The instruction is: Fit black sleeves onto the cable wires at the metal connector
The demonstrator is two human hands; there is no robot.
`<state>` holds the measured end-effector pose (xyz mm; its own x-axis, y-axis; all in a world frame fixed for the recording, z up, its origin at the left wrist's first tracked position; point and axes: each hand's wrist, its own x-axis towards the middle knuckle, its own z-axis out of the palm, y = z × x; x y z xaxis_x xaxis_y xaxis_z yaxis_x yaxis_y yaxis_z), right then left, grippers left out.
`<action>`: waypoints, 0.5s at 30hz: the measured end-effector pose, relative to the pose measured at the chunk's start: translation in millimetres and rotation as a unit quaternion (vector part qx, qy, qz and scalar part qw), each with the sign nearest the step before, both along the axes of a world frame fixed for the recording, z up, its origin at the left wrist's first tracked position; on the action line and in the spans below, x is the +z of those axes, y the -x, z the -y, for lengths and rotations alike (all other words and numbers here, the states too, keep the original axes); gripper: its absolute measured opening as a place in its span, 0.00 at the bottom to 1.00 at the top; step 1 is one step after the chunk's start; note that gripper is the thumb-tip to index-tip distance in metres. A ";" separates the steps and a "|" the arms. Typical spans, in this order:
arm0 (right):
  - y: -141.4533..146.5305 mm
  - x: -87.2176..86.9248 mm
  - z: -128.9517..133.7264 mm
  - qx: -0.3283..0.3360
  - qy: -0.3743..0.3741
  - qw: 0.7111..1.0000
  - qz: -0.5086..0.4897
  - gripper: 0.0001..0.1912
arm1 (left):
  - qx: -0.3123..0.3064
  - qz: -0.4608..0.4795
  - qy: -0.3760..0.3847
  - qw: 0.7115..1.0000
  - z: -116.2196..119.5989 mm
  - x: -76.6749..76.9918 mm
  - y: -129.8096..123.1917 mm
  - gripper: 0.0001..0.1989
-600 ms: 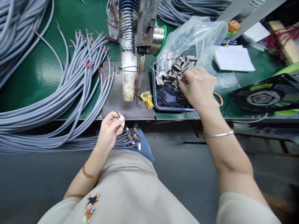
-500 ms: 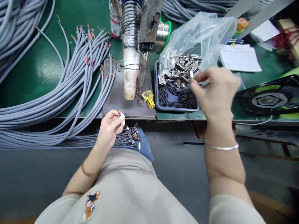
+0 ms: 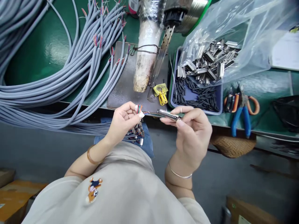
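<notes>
Pinched in my left hand (image 3: 122, 120) is the end of a cable, its thin coloured wires (image 3: 139, 109) fanning out past white-wrapped fingertips. My right hand (image 3: 192, 132) holds a metal multi-pin connector (image 3: 168, 114) between thumb and fingers, its pin row facing me. A few of the wires stretch to the connector's left end; whether they touch it I cannot tell. Just behind my hands, a soldering iron tip (image 3: 161, 56) points down over a dark plate (image 3: 119, 84), beside a yellow clip-like piece (image 3: 162, 95). On my lap lie several cables with connectors (image 3: 137, 132).
Grey cables (image 3: 70, 84) with stripped ends spread over the left of the green table. A wrapped tube (image 3: 144, 62) hangs beside the iron. A tray (image 3: 219, 107) holds black sleeves (image 3: 201, 98) and a plastic bag (image 3: 254, 40) of connectors. Blue-handled pliers (image 3: 241, 115) lie at right.
My right hand has come from the bag of connectors toward my left hand, now with a connector in it. My left hand still pinches the wires. The view has shifted.
</notes>
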<state>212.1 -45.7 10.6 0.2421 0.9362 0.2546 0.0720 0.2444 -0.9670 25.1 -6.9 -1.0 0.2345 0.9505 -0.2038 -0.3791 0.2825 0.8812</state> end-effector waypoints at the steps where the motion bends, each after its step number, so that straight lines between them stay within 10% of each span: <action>1: 3.3 -2.3 -1.7 -0.020 -0.009 1.000 0.011 0.14 | 0.001 -0.002 -0.003 1.000 -0.1 -0.1 -0.2 0.12; 8: 22.8 -10.7 -8.6 -0.129 -0.048 0.984 0.113 0.11 | 0.000 -0.001 -0.002 1.000 -2.4 -3.2 -1.0 0.11; 15: 22.4 -14.3 -14.8 -0.067 -0.047 0.996 0.028 0.09 | 0.002 0.009 -0.015 1.000 -3.6 -4.6 1.2 0.09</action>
<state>189.7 -30.9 -3.6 0.3453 0.8680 0.3569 0.1634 0.3189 -0.9336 23.9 -3.3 -5.6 0.2342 0.9572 -0.1702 -0.3968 0.2540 0.8821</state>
